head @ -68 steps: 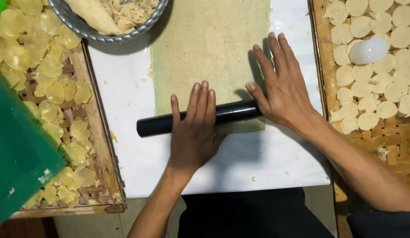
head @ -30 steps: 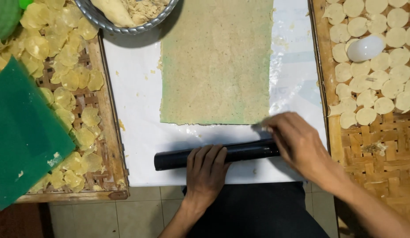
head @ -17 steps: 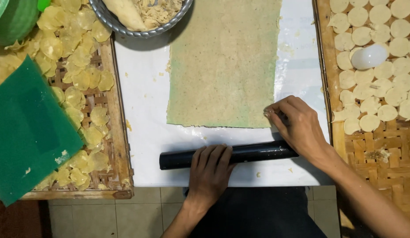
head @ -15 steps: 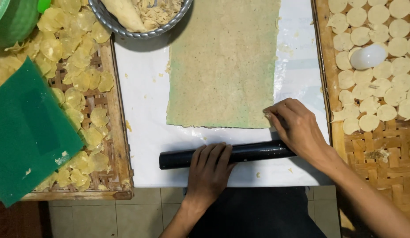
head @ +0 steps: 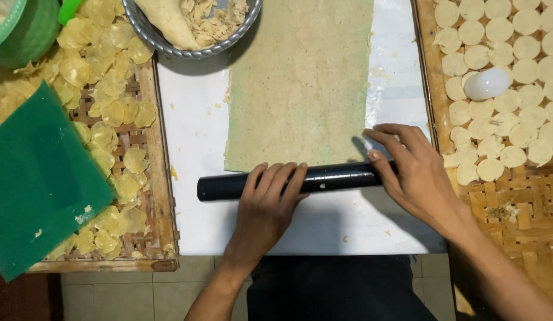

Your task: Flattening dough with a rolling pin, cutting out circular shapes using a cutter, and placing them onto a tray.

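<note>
the white sheet (head: 193, 196) covers the work surface between two woven trays; its far end runs out of view at the top and its near edge stops just short of the person's lap. on it lies a long flat sheet of dough (head: 300, 83), pale and speckled, its far end cut off by the top edge. the left tray (head: 160, 178) holds thin yellow translucent rounds (head: 110, 113), partly covered by a green board (head: 38, 184) whose left corner leaves the view. the right tray (head: 443, 119) holds rows of pale dough discs (head: 514, 59) and runs past the right edge. a metal bowl (head: 169, 47) at the top is only half seen, with a lump of dough and scraps inside. a green tub (head: 26, 30) at the top left corner shows only in part.

the black rolling pin (head: 229, 185) lies crosswise on the white sheet at the near edge of the dough; whether it touches the dough is hard to tell. its right end is hidden under the right hand. the left hand (head: 267, 208) lies flat, fingers straight, pressing on top of the pin's middle. the right hand (head: 413, 175) rests on the pin's right end with fingers spread and loosely curved, not wrapped round it. a white egg-shaped thing (head: 487, 83) sits on the discs.
</note>
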